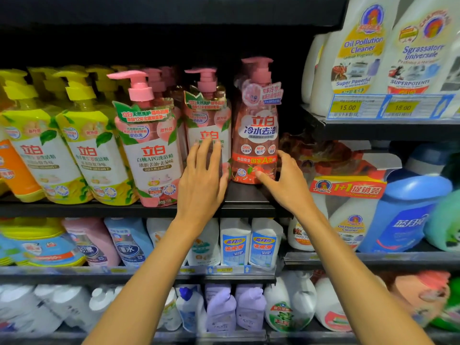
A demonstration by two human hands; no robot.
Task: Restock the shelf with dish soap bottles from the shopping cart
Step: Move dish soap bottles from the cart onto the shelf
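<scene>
Head view. Reference: red bottle (256,135), upright on the dark shelf (249,197), set back from the edge, pink pump on top, label toward you.

Your right hand (286,181): thumb tip on the red bottle's lower front, fingers spread wide just beside its lower right side. Whether they press on it cannot be told.

Your left hand (201,180): fingers straight and close together, laid flat on the label of a pink bottle (209,115) just left of the red bottle. The thumb points toward the red bottle's base; contact unclear.

Further left of the red bottle: a front pink bottle (151,150) nearer the shelf edge, then yellow bottles (94,155) in a row. More pink pumps show dimly behind.

Up and right of the red bottle: white cleaner bottles (358,51) above yellow price tags (348,107). Right and lower: a blue jug (403,215). Directly below, one level down: white-and-blue bottles (235,241), upright, side by side.
</scene>
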